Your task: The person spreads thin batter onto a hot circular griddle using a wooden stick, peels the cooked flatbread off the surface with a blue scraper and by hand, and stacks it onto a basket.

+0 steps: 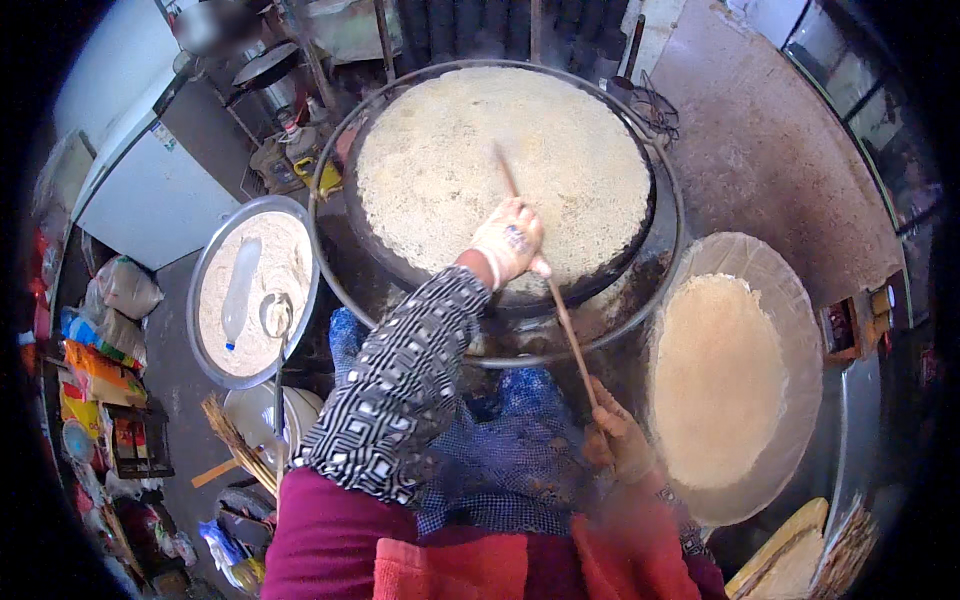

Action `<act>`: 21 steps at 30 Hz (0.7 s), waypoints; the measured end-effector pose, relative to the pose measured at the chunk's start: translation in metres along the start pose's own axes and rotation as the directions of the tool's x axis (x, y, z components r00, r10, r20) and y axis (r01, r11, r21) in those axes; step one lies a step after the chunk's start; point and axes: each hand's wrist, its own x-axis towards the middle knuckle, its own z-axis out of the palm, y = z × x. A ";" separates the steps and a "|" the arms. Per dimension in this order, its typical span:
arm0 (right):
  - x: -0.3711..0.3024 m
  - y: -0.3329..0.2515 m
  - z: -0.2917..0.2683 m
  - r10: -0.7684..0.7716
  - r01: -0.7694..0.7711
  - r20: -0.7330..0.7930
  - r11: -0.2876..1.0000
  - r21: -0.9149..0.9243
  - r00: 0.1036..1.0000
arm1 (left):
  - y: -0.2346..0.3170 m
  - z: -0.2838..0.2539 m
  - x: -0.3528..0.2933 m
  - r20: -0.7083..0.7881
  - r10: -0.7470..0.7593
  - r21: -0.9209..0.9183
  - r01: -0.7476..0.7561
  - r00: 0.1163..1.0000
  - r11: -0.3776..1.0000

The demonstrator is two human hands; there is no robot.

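Note:
A wide, thin, pale pancake (430, 170) covers most of a round black griddle (652, 190) in front of me. My left hand (510, 238), in a whitish glove, is closed around the middle of a thin wooden stick (572, 335) above the near part of the pancake. The stick slants from over the pancake's centre down toward my body. Its lower end is in the curled fingers of my right hand (620, 440), which has no glove on its fingers. Whether the far tip, which is blurred, touches the pancake I cannot tell.
A metal ring (683, 235) surrounds the griddle. At left, a metal basin (200, 340) holds pale batter or flour, a clear bottle (240, 290) and a ladle (279, 315). At right stands a plastic-lined tub (800, 370) of yellowish meal (720, 380). A straw brush (240, 440) lies lower left.

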 end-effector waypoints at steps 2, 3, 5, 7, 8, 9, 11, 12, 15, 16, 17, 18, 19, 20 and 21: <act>-0.003 -0.012 0.020 0.078 -0.074 0.044 0.994 -0.075 0.996 | -0.023 0.004 -0.036 0.001 -0.055 0.021 0.055 0.999 0.998; 0.003 -0.006 0.022 0.098 -0.089 0.066 0.989 -0.119 0.993 | -0.032 0.008 -0.054 0.003 -0.077 0.029 0.077 0.997 0.997; 0.014 0.009 0.023 0.119 -0.101 0.084 0.975 -0.197 0.989 | -0.040 0.003 -0.085 -0.044 -0.108 0.034 0.110 0.993 0.993; 0.017 0.012 0.040 0.138 -0.098 0.087 0.927 -0.361 0.987 | -0.043 -0.020 -0.125 -0.022 -0.226 -0.042 0.225 0.974 0.974; 0.022 0.019 0.048 0.152 -0.111 0.059 0.892 -0.437 0.987 | -0.046 -0.032 -0.147 0.031 -0.243 -0.006 0.244 0.969 0.970; 0.024 0.024 0.054 0.152 -0.117 0.028 0.851 -0.513 0.988 | -0.049 -0.043 -0.166 0.073 -0.256 0.031 0.255 0.964 0.967; 0.028 0.051 0.044 -0.028 0.057 0.063 0.846 -0.531 0.998 | -0.051 -0.052 -0.204 -0.093 -0.277 -0.054 0.273 0.956 0.961; 0.025 0.050 0.049 -0.079 0.111 0.081 0.805 -0.583 0.994 | -0.059 -0.050 -0.234 -0.140 -0.313 -0.018 0.314 0.939 0.949; 0.019 0.050 0.034 -0.107 0.046 -0.076 0.828 -0.559 0.991 | -0.062 -0.049 -0.248 -0.023 -0.222 -0.042 0.221 0.975 0.974; 0.020 0.045 0.038 -0.106 0.045 -0.078 0.833 -0.551 0.991 | -0.059 -0.038 -0.258 0.037 -0.202 0.023 0.201 0.979 0.979; 0.022 0.041 0.044 -0.105 0.045 -0.080 0.838 -0.544 0.991 | -0.055 -0.027 -0.267 0.098 -0.185 0.085 0.177 0.978 0.981; 0.028 0.036 0.049 -0.086 0.040 -0.051 0.809 -0.587 0.995 | -0.045 -0.023 -0.249 0.345 -0.263 0.117 0.237 0.901 0.964; 0.034 0.033 0.063 -0.062 0.036 -0.019 0.778 -0.627 0.998 | -0.037 -0.011 -0.252 0.288 -0.261 0.166 0.221 0.921 0.961; 0.039 0.032 0.075 -0.036 0.034 0.012 0.746 -0.665 0.999 | -0.030 0.006 -0.251 0.128 -0.239 0.128 0.223 0.963 0.966; 0.042 0.034 0.083 0.002 0.039 0.059 0.720 -0.693 0.998 | -0.022 0.013 -0.253 -0.025 -0.227 0.109 0.229 0.973 0.967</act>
